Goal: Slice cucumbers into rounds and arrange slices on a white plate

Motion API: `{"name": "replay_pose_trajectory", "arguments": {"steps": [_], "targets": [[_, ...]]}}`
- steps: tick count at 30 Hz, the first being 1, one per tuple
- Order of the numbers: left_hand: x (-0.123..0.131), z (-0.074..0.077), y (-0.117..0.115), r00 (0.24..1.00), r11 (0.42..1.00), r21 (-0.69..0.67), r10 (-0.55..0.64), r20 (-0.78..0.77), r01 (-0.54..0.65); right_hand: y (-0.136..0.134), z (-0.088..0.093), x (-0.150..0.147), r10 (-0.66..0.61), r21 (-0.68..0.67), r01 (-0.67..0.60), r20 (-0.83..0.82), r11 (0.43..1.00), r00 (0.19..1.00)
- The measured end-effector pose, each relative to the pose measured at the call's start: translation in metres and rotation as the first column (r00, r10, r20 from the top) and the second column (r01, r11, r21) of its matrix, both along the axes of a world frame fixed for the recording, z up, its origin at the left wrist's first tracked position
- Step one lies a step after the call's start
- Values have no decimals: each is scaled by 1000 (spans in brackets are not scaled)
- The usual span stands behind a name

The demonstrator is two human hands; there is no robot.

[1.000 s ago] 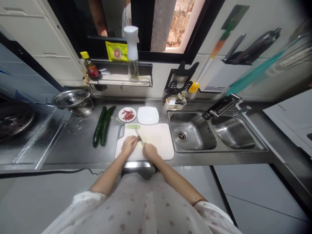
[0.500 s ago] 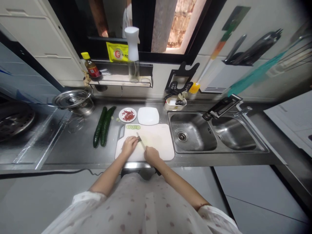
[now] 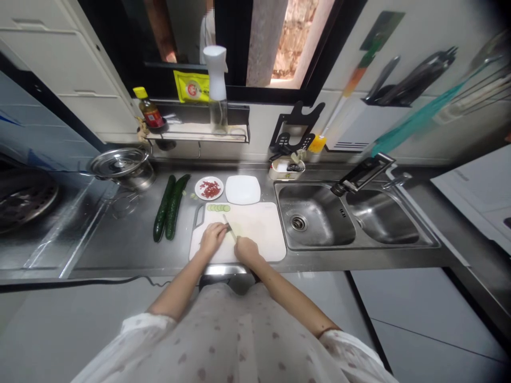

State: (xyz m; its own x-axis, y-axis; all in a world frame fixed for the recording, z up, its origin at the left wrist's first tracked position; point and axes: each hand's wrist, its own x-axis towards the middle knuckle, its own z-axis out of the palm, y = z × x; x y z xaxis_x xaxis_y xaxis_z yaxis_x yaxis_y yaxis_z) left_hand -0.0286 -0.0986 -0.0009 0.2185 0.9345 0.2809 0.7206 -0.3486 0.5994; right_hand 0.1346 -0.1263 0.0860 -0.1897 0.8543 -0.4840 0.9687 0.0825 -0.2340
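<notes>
On a white cutting board (image 3: pixel 265 229), my right hand (image 3: pixel 246 250) is closed round the handle of a knife (image 3: pixel 230 227), its blade slanting up and left. My left hand (image 3: pixel 213 238) has its fingers bent together at the blade's left side, over a small dark piece that I cannot make out. A row of pale green cucumber slices (image 3: pixel 218 208) lies along the board's top left edge. Behind the board stand a plate of chopped red pieces (image 3: pixel 209 189) and a bare white square plate (image 3: pixel 242 190).
Two whole cucumbers (image 3: pixel 163 213) lie left of the board, with a lidded steel pot (image 3: pixel 123 167) behind them. A double sink (image 3: pixel 315 218) is at the right. A shelf (image 3: pixel 191 134) holds bottles at the back.
My right hand and the knife have shifted very slightly left. My left hand stays in about the same place on the board.
</notes>
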Motion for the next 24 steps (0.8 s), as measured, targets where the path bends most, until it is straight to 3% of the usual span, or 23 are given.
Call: {"name": "replay_pose_trajectory", "arguments": {"steps": [10, 24], "targets": [[0, -4, 1, 1000, 1000, 17, 11, 8, -11, -19, 1, 12, 13, -22, -12, 37, 1000, 999], [0, -4, 0, 1000, 1000, 15, 15, 8, -15, -3, 0, 1, -7, -28, 8, 9, 1000, 1000]]}}
